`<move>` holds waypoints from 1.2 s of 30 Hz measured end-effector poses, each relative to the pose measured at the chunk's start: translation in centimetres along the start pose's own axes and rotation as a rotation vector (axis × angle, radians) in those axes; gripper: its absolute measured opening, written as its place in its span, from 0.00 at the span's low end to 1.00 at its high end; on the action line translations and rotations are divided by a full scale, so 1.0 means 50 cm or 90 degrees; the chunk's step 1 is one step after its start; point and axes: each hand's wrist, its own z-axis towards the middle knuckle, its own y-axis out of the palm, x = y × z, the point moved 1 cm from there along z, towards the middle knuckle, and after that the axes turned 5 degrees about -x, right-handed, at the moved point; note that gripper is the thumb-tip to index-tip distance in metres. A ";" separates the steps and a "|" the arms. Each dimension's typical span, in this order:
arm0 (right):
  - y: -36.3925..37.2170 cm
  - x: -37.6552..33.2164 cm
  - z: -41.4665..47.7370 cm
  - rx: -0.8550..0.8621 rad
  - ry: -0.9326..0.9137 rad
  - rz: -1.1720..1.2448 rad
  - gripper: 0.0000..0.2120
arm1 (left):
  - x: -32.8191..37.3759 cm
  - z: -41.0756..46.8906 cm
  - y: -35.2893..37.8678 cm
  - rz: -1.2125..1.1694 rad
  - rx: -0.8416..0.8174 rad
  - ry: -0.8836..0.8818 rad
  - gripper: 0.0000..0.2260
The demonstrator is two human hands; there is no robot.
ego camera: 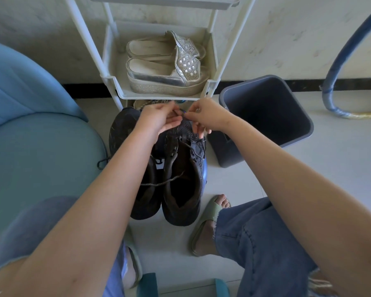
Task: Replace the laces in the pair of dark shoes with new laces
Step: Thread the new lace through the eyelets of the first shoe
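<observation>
1. A pair of dark shoes [181, 189] is seen on the pale floor [266, 179] between the seated person's feet, side by side and touching; the left shoe [120, 133] is largely hidden under the left forearm.
2. The long axis of each shoe runs straight away from the person; the toes are pointed towards a white rack [159, 96], the heel openings towards the knees; both shoes are stood upright on their soles.
3. A dark lace [181, 112] is held above the toe end of the right shoe [186, 168]; the left hand [159, 121] is curled round it, and it is pinched by the right hand [204, 116] between thumb and forefinger; whether it is old or new cannot be told.
4. A slack length [161, 183] is laid across both shoe openings.
5. Risks, as judged: the slack length could be snagged or knotted at an eyelet if pulled sharply; the shoe, held down by nothing, could be dragged or tipped by that pull; an eyelet could be missed, since the lowest holes are covered by the hands.
</observation>
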 end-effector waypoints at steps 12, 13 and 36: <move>0.042 0.009 0.012 0.027 -0.008 0.070 0.07 | -0.028 0.019 -0.016 0.521 0.125 -0.007 0.09; 0.046 0.008 0.011 0.013 -0.004 0.098 0.06 | -0.028 0.018 -0.013 0.596 0.084 -0.045 0.10; 0.098 0.030 0.021 0.056 0.146 -0.007 0.06 | -0.085 -0.013 -0.021 0.699 0.061 0.081 0.12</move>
